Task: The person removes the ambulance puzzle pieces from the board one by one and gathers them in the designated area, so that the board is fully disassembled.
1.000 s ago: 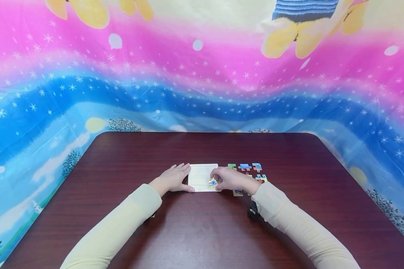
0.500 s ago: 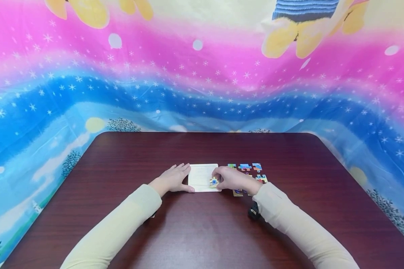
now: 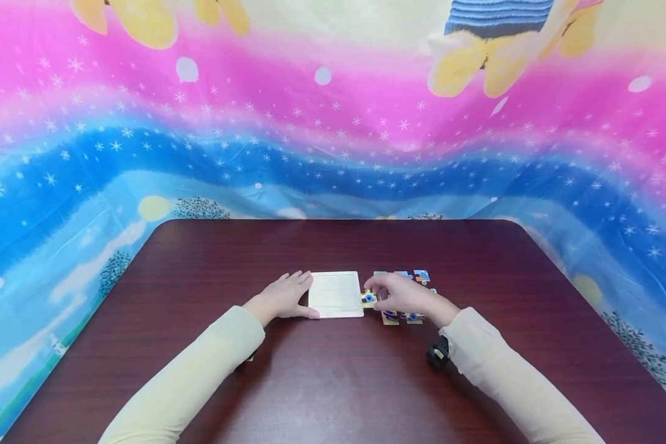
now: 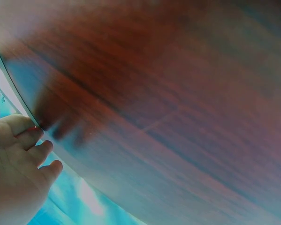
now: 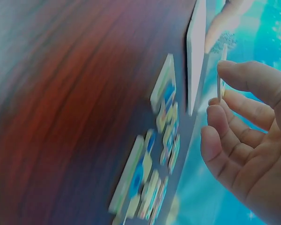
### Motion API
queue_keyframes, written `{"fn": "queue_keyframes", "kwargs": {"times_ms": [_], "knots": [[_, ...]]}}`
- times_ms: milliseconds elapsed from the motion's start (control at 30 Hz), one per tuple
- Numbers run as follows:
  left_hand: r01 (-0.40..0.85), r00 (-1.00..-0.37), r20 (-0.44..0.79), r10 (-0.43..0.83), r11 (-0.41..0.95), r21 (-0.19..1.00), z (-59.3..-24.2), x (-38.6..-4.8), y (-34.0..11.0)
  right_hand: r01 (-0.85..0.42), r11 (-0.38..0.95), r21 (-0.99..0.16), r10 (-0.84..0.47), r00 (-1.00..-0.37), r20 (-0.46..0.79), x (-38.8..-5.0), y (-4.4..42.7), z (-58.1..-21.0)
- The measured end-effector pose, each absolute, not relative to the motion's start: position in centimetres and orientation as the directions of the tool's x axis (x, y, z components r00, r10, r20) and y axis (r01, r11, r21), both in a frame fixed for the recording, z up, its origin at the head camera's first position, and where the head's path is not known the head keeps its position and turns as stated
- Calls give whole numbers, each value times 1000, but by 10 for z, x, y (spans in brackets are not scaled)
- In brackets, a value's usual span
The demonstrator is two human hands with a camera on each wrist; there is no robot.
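A white square puzzle tray (image 3: 335, 295) lies flat on the table, its inside bare. My left hand (image 3: 282, 298) rests along its left edge, fingers and thumb stretched out; in the left wrist view that hand (image 4: 20, 164) sits at the lower left, fingers slightly bent. Between thumb and fingers, my right hand (image 3: 405, 295) pinches a jigsaw piece (image 3: 369, 298) with a blue round print, just past the tray's right edge. The right wrist view shows this piece nearly edge-on, raised above the table, in the right hand (image 5: 257, 140). Loose jigsaw pieces (image 3: 413, 318) lie under and around that hand, partly hidden.
A dark reddish-brown wooden table (image 3: 333, 382) bears everything. Further jigsaw pieces (image 3: 421, 275) lie in rough rows right of the tray. A colourful printed cloth (image 3: 333, 135) hangs behind and around the table's edges.
My right hand has moved right with the pinched jigsaw piece, from over the tray's lower right corner to beyond its right edge. The left hand stays at the tray.
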State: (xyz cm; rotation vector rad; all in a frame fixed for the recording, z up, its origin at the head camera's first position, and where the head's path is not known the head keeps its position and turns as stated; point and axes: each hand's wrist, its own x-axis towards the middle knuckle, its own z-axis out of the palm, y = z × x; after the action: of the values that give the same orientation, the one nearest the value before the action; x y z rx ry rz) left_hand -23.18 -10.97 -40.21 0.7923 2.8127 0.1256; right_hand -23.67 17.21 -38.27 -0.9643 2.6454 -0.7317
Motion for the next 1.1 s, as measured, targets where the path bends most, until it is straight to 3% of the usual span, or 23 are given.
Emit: {"fn": "queue_keyframes", "kwargs": {"times_ms": [467, 833, 1100], "knots": [[505, -834, -178, 523, 852, 141, -402, -231, -110, -507, 683, -525, -586, -810, 20, -228, 220, -378], [510, -832, -169, 529, 848, 146, -402, -232, -110, -426, 755, -498, -492, -871, -2, -221, 262, -379], [507, -831, -175, 528, 849, 149, -404, -232, -110, -387, 790, -476, -477, -875, -80, -216, 283, -386]]}}
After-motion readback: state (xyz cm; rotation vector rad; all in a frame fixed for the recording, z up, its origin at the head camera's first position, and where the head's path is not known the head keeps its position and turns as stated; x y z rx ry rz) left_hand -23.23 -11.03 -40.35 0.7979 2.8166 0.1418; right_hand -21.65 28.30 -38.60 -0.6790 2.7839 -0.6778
